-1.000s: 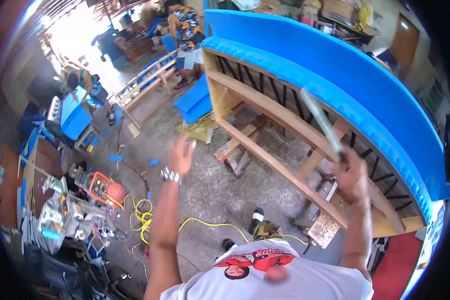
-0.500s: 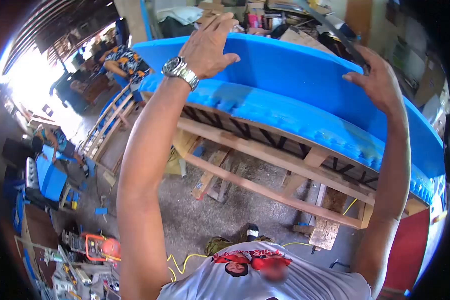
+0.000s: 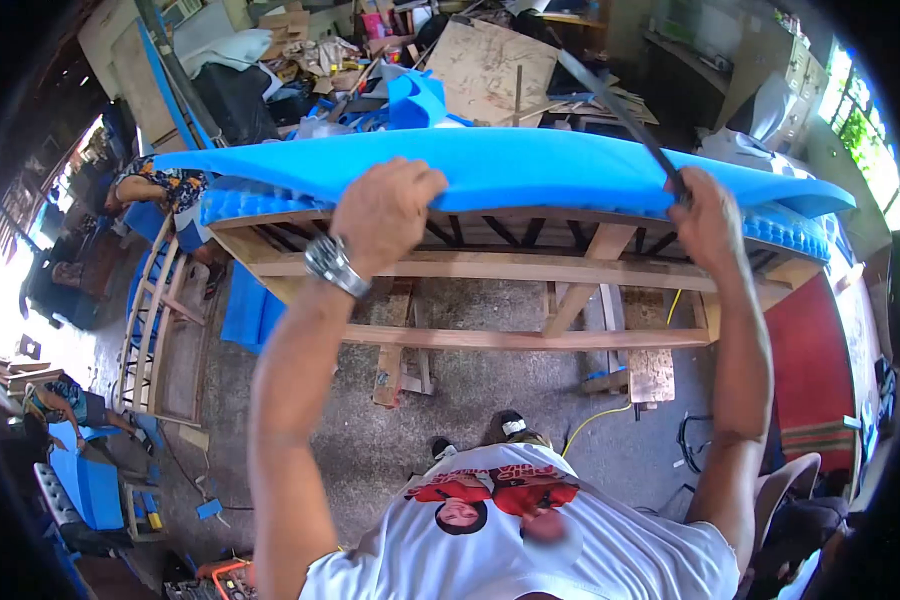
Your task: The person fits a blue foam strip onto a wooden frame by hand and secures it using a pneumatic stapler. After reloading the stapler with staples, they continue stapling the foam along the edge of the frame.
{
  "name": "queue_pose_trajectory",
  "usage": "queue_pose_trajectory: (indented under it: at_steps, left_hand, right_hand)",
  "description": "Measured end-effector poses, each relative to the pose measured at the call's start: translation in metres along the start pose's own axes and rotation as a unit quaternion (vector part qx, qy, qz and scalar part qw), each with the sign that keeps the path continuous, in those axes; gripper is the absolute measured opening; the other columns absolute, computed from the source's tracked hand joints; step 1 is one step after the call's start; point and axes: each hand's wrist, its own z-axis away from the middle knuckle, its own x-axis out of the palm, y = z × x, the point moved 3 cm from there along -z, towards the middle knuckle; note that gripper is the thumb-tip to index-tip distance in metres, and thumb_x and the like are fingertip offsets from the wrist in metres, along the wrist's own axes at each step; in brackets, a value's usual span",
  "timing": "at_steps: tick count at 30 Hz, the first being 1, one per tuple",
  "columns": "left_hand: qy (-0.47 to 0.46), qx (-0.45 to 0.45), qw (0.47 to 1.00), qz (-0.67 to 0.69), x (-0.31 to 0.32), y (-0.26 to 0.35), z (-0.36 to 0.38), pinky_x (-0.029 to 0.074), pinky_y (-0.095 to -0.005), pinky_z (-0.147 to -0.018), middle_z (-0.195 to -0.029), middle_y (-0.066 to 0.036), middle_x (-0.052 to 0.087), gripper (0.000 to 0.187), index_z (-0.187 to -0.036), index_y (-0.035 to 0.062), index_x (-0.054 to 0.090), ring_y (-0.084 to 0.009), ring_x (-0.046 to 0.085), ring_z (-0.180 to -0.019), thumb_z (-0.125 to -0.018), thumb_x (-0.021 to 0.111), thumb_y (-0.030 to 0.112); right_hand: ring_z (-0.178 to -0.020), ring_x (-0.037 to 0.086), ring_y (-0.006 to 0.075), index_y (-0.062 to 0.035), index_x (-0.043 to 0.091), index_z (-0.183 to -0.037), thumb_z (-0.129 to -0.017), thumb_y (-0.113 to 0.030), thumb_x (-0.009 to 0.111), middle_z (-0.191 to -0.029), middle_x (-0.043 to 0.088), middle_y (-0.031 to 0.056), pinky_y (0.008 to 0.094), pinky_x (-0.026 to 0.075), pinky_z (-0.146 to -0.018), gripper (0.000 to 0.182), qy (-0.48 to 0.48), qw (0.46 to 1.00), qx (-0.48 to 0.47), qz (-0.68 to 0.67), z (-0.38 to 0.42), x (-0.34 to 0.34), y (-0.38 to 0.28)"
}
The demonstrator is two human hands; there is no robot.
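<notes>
A wide blue foam sheet (image 3: 530,165) lies over a long wooden frame (image 3: 450,268), its front edge hanging over a layer of lumpy blue foam (image 3: 255,200). My left hand (image 3: 385,215), with a watch (image 3: 332,265) on the wrist, is closed at the sheet's front edge, fingers curled onto the foam. My right hand (image 3: 708,218) grips the lower end of a long, narrow dark blade (image 3: 615,108), which slants up and left across the foam. Its handle is hidden in my fist.
Wooden supports (image 3: 390,350) stand under the frame. A yellow cord (image 3: 595,420) runs over the floor. Behind the foam lie a plywood sheet (image 3: 490,70) and piled scraps. One person (image 3: 155,190) bends at another frame on the left; a second person (image 3: 65,400) is lower left.
The foam sheet, raised behind the seat before, now lies forward over it. Both hands have come down and nearer; my left hand, open before, is closed on the sheet. The view has shifted.
</notes>
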Motion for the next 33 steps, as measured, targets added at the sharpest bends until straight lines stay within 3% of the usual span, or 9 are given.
queue_pose_trajectory:
  at_steps: [9,10,12,16,20,27,30,32,33]
  left_hand:
    - [0.063,-0.012,0.998,-0.008,0.034,0.012,0.029,0.051,-0.0411,-0.080,-0.091,-0.003,0.062,0.016,-0.098,0.0133,0.065,-0.0250,0.061,-0.088,-0.083,0.062,0.010]
    - [0.062,-0.021,0.998,-0.002,0.036,0.015,0.030,0.050,-0.0413,-0.081,-0.092,-0.003,0.061,0.016,-0.099,0.0133,0.064,-0.0250,0.060,-0.089,-0.083,0.061,0.011]
    - [0.076,-0.043,0.996,0.000,0.034,0.016,0.034,0.050,-0.0419,-0.084,-0.093,-0.004,0.060,0.017,-0.101,0.0131,0.064,-0.0251,0.060,-0.091,-0.084,0.060,0.014]
    - [0.100,-0.065,0.993,0.005,0.035,0.018,0.039,0.050,-0.0419,-0.089,-0.094,-0.004,0.059,0.018,-0.102,0.0123,0.063,-0.0244,0.060,-0.096,-0.086,0.059,0.018]
    - [0.080,-0.102,0.992,0.006,0.041,0.026,0.044,0.049,-0.0411,-0.093,-0.098,-0.004,0.059,0.018,-0.102,0.0123,0.063,-0.0228,0.059,-0.103,-0.086,0.059,0.020]
    - [0.113,-0.080,0.990,0.034,0.049,0.021,0.052,0.047,-0.0371,-0.089,-0.099,-0.003,0.059,0.020,-0.101,0.0127,0.065,-0.0212,0.056,-0.099,-0.086,0.060,0.024]
    - [0.125,-0.067,0.990,0.017,0.054,0.015,0.055,0.045,-0.0353,-0.090,-0.100,-0.001,0.059,0.024,-0.105,0.0125,0.069,-0.0209,0.055,-0.100,-0.084,0.061,0.024]
    - [0.134,-0.057,0.989,0.033,0.049,0.008,0.057,0.044,-0.0346,-0.091,-0.102,-0.002,0.060,0.027,-0.105,0.0106,0.070,-0.0212,0.054,-0.102,-0.084,0.061,0.023]
    - [0.152,-0.054,0.986,0.042,0.047,0.006,0.059,0.043,-0.0345,-0.092,-0.102,-0.002,0.060,0.026,-0.104,0.0096,0.070,-0.0214,0.054,-0.103,-0.083,0.061,0.023]
  right_hand:
    - [-0.096,0.068,0.0323,-0.0051,0.067,-0.110,-0.077,-0.013,0.082,-0.102,0.070,0.0111,0.0418,0.052,-0.087,0.037,-0.102,0.995,0.010,0.000,0.005,-0.013,-0.006]
    - [-0.094,0.070,0.0277,-0.0052,0.068,-0.114,-0.078,-0.015,0.082,-0.100,0.072,0.0095,0.0385,0.052,-0.087,0.039,-0.104,0.993,-0.045,-0.025,-0.012,-0.025,0.008]
    - [-0.088,0.066,0.0156,-0.0056,0.068,-0.120,-0.085,-0.021,0.079,-0.095,0.070,0.0054,0.0304,0.052,-0.083,0.039,-0.073,0.988,0.033,-0.136,-0.069,-0.054,-0.004]
    - [-0.072,0.060,0.0084,-0.0069,0.068,-0.121,-0.096,-0.031,0.071,-0.087,0.066,0.0028,0.0254,0.050,-0.062,0.036,-0.056,0.977,-0.101,-0.180,-0.202,-0.046,-0.090]
    - [-0.068,0.060,0.0131,-0.0030,0.068,-0.120,-0.097,-0.043,0.067,-0.082,0.066,0.0049,0.0302,0.050,-0.062,0.046,-0.073,0.963,-0.234,-0.115,-0.295,0.030,-0.217]
    - [-0.101,0.070,0.0320,-0.0050,0.068,-0.126,-0.096,-0.053,0.065,-0.117,0.071,0.0207,0.0433,0.053,-0.091,0.057,-0.148,0.914,-0.349,-0.141,-0.358,0.276,-0.378]
    - [-0.086,0.066,0.0193,-0.0004,0.068,-0.122,-0.099,-0.047,0.064,-0.099,0.073,0.0117,0.0374,0.054,-0.080,0.053,-0.238,0.903,-0.320,-0.159,-0.337,0.318,-0.423]
    - [-0.114,0.067,0.0396,-0.0110,0.065,-0.134,-0.098,-0.054,0.060,-0.118,0.071,0.0222,0.0491,0.051,-0.098,0.056,-0.262,0.899,-0.301,-0.181,-0.330,0.338,-0.451]
    - [-0.113,0.067,0.0401,-0.0109,0.065,-0.134,-0.098,-0.054,0.059,-0.118,0.071,0.0222,0.0502,0.052,-0.097,0.056,-0.238,0.907,-0.310,-0.159,-0.316,0.335,-0.468]
